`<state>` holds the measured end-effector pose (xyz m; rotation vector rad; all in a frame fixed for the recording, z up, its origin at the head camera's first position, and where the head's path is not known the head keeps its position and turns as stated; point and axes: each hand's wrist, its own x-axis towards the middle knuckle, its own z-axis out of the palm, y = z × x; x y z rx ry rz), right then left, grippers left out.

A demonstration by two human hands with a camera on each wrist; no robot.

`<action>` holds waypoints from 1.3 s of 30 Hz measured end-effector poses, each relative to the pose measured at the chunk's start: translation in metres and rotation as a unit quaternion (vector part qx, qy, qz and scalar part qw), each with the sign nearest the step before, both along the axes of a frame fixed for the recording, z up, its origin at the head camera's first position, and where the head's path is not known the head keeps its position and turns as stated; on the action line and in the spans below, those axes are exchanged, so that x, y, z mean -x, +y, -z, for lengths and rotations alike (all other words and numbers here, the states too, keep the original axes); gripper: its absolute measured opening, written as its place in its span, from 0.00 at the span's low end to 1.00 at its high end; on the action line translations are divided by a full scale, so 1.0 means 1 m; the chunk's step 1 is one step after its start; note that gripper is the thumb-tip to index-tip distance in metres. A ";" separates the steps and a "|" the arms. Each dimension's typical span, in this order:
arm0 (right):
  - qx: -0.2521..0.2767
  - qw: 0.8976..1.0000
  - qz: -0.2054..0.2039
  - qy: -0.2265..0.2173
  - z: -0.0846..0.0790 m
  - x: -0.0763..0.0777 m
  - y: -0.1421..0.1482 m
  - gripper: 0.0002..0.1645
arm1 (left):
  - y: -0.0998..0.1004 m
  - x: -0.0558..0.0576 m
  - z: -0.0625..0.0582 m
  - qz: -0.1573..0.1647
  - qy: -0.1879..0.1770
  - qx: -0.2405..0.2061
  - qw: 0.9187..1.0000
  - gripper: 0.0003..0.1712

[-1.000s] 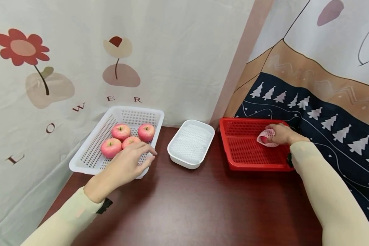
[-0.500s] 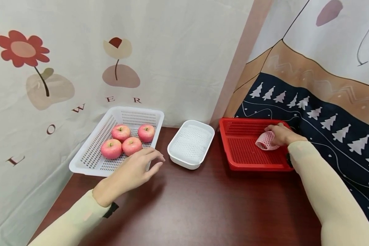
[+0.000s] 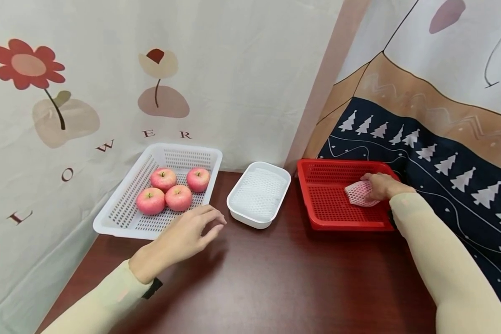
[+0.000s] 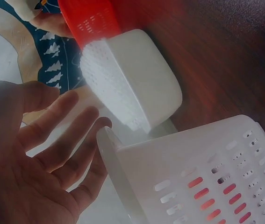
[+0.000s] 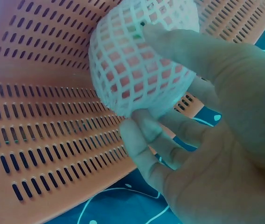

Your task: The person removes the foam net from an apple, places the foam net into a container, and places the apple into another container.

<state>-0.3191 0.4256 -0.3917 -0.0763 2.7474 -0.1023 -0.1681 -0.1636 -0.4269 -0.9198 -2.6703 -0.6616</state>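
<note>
My right hand [image 3: 384, 185] grips an apple in a white foam net [image 3: 358, 193] inside the red basket [image 3: 346, 226], at its right end. In the right wrist view the thumb lies on the net's upper side and the fingertips touch it from below; red skin shows through the mesh. My left hand [image 3: 185, 237] hovers, fingers relaxed and holding nothing, over the near right corner of the white basket [image 3: 108, 227]. Several bare red apples [image 3: 178, 198] lie in that basket. The left wrist view has the palm [image 4: 34, 172] beside the basket's rim.
Between the baskets stands a small white tray [image 3: 252, 222] filled with white foam nets [image 3: 259, 192]. All three containers are on a dark red-brown table [image 3: 271, 278]. A flower-print curtain [image 3: 242, 83] hangs behind, and a tree-print cloth [image 3: 426, 153] borders the right side.
My left hand has drawn back from over the apples, toward me and slightly right. In my right hand the netted apple has turned and shifted slightly left within the red basket.
</note>
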 end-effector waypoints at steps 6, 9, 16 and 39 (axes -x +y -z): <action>-0.003 1.000 -0.007 0.007 0.001 0.001 0.001 0.49 | 0.002 -0.001 0.001 0.006 0.011 -0.005 1.000 0.07; 0.005 1.000 -0.017 0.005 0.008 0.007 0.005 0.48 | 0.004 -0.002 0.001 0.007 0.016 -0.005 1.000 0.07; 0.028 0.999 -0.018 -0.024 0.009 0.009 -0.002 0.46 | 0.009 -0.005 0.004 0.016 0.017 -0.007 1.000 0.07; 0.070 0.997 -0.033 0.015 0.002 -0.018 -0.032 0.48 | 0.028 -0.005 0.007 0.045 0.037 -0.032 0.998 0.07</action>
